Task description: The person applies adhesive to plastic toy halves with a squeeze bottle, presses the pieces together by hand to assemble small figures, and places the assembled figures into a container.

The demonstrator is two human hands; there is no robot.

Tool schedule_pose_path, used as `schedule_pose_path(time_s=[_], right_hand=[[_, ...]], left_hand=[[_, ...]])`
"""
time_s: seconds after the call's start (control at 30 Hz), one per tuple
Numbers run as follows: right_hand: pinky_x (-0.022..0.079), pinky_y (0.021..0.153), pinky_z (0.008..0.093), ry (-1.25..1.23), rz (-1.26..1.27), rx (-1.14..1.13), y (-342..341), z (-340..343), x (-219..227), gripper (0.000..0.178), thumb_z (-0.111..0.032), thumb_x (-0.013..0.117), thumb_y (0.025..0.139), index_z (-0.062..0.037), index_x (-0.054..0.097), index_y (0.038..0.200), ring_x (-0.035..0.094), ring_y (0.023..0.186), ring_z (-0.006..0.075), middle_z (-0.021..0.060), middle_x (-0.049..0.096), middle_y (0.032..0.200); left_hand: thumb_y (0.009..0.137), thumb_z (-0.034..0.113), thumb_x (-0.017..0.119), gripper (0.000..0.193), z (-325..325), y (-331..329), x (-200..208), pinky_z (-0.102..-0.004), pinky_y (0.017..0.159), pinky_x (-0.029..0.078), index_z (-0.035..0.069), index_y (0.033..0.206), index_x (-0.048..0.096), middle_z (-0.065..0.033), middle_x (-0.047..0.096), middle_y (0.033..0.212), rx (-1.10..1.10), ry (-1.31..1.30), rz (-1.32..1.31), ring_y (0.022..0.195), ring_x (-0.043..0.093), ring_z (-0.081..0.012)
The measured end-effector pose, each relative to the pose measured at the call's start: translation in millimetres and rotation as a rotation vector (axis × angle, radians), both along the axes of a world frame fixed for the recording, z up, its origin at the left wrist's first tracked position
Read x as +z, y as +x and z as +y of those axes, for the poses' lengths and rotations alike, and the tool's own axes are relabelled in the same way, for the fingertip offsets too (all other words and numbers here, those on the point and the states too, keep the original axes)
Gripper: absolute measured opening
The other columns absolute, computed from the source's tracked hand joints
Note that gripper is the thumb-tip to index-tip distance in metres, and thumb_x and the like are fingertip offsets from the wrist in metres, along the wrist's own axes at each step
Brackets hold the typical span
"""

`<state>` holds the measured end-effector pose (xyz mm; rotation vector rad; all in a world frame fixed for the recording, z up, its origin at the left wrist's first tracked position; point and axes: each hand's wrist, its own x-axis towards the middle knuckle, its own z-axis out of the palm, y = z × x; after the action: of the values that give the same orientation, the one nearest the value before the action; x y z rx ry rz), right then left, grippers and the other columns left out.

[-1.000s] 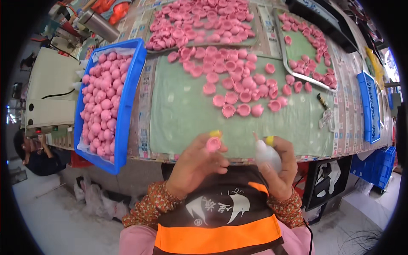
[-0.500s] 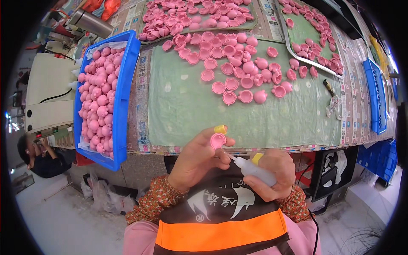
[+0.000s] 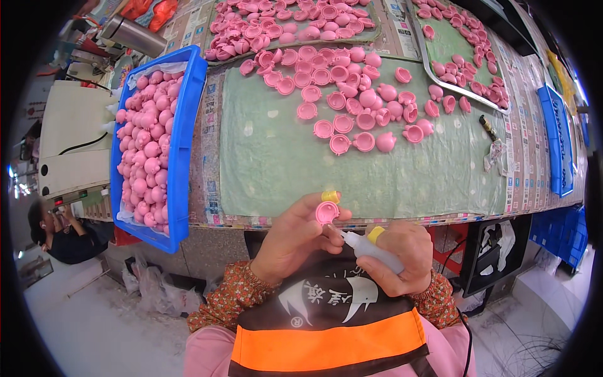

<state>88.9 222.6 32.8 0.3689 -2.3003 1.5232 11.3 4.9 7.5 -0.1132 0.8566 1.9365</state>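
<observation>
My left hand (image 3: 294, 237), with yellow tape round one finger, pinches a pink plastic half-shell (image 3: 326, 213) whose hollow side faces me. Wrapped in the fingers of my right hand (image 3: 402, 256) is a translucent squeeze bottle (image 3: 377, 251) with a narrow nozzle. Its tip points left and lies close to the shell's lower edge; whether the two touch I cannot tell. Yellow tape also rings a finger of that hand. Beyond my hands, loose pink half-shells (image 3: 363, 141) are scattered over a green cloth (image 3: 270, 169) on the table, some hollow side up, others domed side up.
A blue bin (image 3: 182, 151) at the left is heaped with closed pink balls (image 3: 151, 149). More half-shells fill trays at the back, one with a pale metal rim (image 3: 468, 94). A steel flask (image 3: 134, 36) lies far left; another blue bin (image 3: 553, 141) stands right. A person (image 3: 63, 232) sits far left.
The shell in my left hand has shifted slightly right and down, toward me, and is turned a little. The bottle stays beside it in my right hand, with barely any movement.
</observation>
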Motion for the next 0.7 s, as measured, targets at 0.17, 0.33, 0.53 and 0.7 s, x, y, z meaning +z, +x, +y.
schedule_pose_path(time_s=[0.17,0.33,0.53,0.7], right_hand=[[0.045,0.049,0.0343,0.022,-0.005,0.002,-1.0,-1.3,-0.3,0.034,-0.010,0.085,0.067,-0.0043,0.059,0.088,0.060,0.053,0.0254,0.0077,0.063,0.071],[0.046,0.050,0.0348,-0.012,-0.013,-0.011,-0.6,-0.8,-2.3,0.034,-0.009,0.084,0.067,-0.0036,0.059,0.090,0.061,0.054,0.0263,0.0084,0.062,0.072],[0.048,0.054,0.0344,-0.118,-0.105,-0.029,7.9,2.8,-5.6,0.036,-0.011,0.083,0.073,0.0002,0.060,0.098,0.064,0.059,0.0272,0.0135,0.067,0.079],[0.052,0.060,0.0321,-0.206,-0.216,-0.100,13.7,4.8,-10.5,0.039,-0.014,0.081,0.078,0.0026,0.058,0.104,0.068,0.067,0.0229,0.0147,0.069,0.085]], left_hand=[[0.099,0.021,0.059,0.049,-1.1,0.6,-3.1,-0.0349,0.084,0.057,0.006,0.142,0.042,-0.0179,0.056,0.132,-0.005,-0.023,-0.005,0.095,0.065,-0.0182],[0.100,0.021,0.058,0.048,-2.7,2.8,-3.4,-0.0348,0.084,0.057,0.005,0.141,0.041,-0.0172,0.056,0.132,-0.021,-0.038,-0.028,0.094,0.065,-0.0180],[0.102,0.029,0.054,0.048,-3.9,4.8,3.0,-0.0335,0.083,0.057,0.003,0.140,0.041,-0.0132,0.059,0.125,-0.057,-0.005,-0.069,0.093,0.064,-0.0167],[0.100,0.035,0.058,0.053,-5.3,7.4,4.9,-0.0328,0.077,0.062,-0.002,0.134,0.043,-0.0139,0.060,0.114,-0.002,0.008,-0.173,0.093,0.066,-0.0208]])
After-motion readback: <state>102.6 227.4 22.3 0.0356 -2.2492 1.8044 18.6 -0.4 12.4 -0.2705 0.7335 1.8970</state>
